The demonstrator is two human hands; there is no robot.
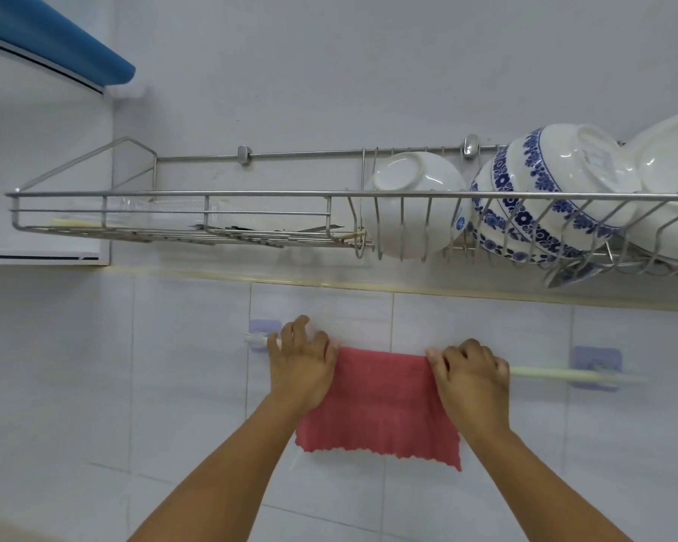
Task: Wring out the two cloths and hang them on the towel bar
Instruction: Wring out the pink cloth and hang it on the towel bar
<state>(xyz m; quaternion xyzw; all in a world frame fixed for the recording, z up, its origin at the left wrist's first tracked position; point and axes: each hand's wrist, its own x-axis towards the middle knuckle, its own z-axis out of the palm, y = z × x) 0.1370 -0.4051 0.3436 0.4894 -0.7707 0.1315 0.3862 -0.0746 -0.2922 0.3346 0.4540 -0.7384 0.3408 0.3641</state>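
A pink cloth [380, 404] hangs draped over the pale towel bar [545, 372], which is fixed to the tiled wall by two lilac brackets. My left hand [302, 365] holds the cloth's top left corner at the bar, fingers curled over it. My right hand [472, 375] grips the top right corner the same way. The cloth is spread flat between my hands, its wavy lower edge hanging free. A second cloth is not in view.
A wire dish rack [173, 195] runs along the wall above the bar, with white and blue-patterned bowls [533, 201] stacked at its right. A blue-edged cabinet [55, 41] juts out at the upper left.
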